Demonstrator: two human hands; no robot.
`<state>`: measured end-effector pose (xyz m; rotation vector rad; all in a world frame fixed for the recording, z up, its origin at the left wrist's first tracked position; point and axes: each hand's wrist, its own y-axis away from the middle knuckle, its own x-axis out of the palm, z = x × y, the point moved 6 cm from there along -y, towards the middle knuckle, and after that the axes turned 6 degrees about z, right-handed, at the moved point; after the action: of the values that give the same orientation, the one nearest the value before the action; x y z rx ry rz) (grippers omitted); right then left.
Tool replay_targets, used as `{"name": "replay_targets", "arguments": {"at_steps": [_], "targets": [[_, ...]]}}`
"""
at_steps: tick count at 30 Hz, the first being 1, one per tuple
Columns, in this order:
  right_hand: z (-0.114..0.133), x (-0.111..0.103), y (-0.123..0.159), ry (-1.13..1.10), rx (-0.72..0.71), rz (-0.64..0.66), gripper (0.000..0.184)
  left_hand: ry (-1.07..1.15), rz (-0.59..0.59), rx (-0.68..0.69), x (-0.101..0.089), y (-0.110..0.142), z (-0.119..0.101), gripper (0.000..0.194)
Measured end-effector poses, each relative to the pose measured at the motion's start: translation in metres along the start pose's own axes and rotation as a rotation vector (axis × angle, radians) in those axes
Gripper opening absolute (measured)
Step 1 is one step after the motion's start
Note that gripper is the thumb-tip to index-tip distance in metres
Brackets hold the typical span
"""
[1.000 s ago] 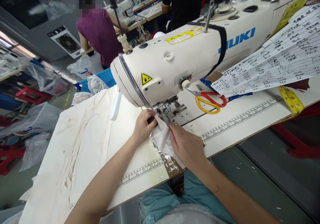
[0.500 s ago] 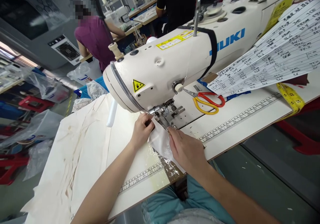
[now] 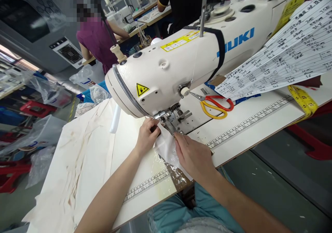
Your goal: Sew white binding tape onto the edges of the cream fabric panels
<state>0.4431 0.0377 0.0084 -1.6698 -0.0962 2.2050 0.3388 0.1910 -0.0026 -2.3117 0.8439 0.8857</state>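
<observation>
A small piece of white fabric (image 3: 166, 146) lies under the presser foot (image 3: 169, 124) of a cream JUKI sewing machine (image 3: 176, 63). My left hand (image 3: 146, 136) has its fingers curled on the fabric's left edge, right beside the foot. On the right side, my right hand (image 3: 192, 155) pinches the fabric's edge just in front of the needle plate. Both hands rest on the white table (image 3: 249, 129), which has a printed ruler along it.
Red-and-yellow scissors (image 3: 216, 106) lie behind the foot. Printed sheets (image 3: 282, 60) lean on the machine, with a yellow tape measure (image 3: 303, 101) below them. Cream cloth (image 3: 75, 163) covers the table's left side. Two people work at benches behind. Plastic bags lie on the floor at left.
The view has drifted slightly; the machine sits a little lower and to the left in the picture. Both hands stay on the fabric at the presser foot.
</observation>
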Motion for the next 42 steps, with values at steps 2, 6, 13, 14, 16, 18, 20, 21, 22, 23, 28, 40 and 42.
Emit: {"name": "replay_targets", "arguments": {"at_steps": [2,6,13,14,16,18,20,21,22,23,28,40,42], "targets": [[0.0,0.0,0.0,0.001,-0.003,0.021,0.032,-0.001,0.006,-0.001,0.0,0.0,0.0,0.011],[0.001,0.001,-0.001,-0.001,-0.01,0.054,0.031,-0.037,0.011,0.03,0.001,0.0,-0.001,0.01],[0.0,0.0,0.001,0.001,-0.009,0.014,0.033,-0.046,-0.022,0.004,0.0,-0.001,-0.001,0.013],[0.0,0.0,0.002,0.0,-0.01,0.001,0.034,-0.037,-0.021,-0.005,0.0,-0.001,0.0,0.013],[0.0,-0.001,0.003,-0.002,-0.011,-0.016,0.034,-0.018,-0.019,-0.02,0.0,-0.001,0.001,0.013],[0.0,-0.001,0.003,-0.001,-0.008,-0.023,0.033,-0.008,-0.018,-0.027,0.0,-0.001,0.001,0.014],[0.0,-0.001,0.003,-0.001,-0.006,-0.023,0.033,-0.007,-0.017,-0.028,0.0,-0.001,0.002,0.014],[0.0,0.0,0.002,-0.003,-0.007,-0.02,0.033,-0.01,-0.015,-0.026,0.0,-0.001,0.001,0.014],[0.001,0.0,0.002,-0.005,-0.009,-0.018,0.033,-0.014,-0.015,-0.023,0.0,-0.001,0.001,0.014],[0.001,0.0,0.001,-0.006,-0.011,-0.014,0.033,-0.019,-0.015,-0.017,0.0,-0.001,0.001,0.013],[0.001,0.0,0.0,0.001,-0.016,-0.028,0.03,-0.064,-0.018,0.04,0.0,0.0,-0.003,0.013],[0.002,-0.002,0.001,0.006,-0.044,-0.098,0.026,-0.252,-0.03,0.151,0.004,-0.001,-0.01,0.005],[0.002,-0.002,0.001,-0.004,-0.04,-0.109,0.026,-0.2,-0.038,0.121,0.002,0.0,-0.006,0.007]]}}
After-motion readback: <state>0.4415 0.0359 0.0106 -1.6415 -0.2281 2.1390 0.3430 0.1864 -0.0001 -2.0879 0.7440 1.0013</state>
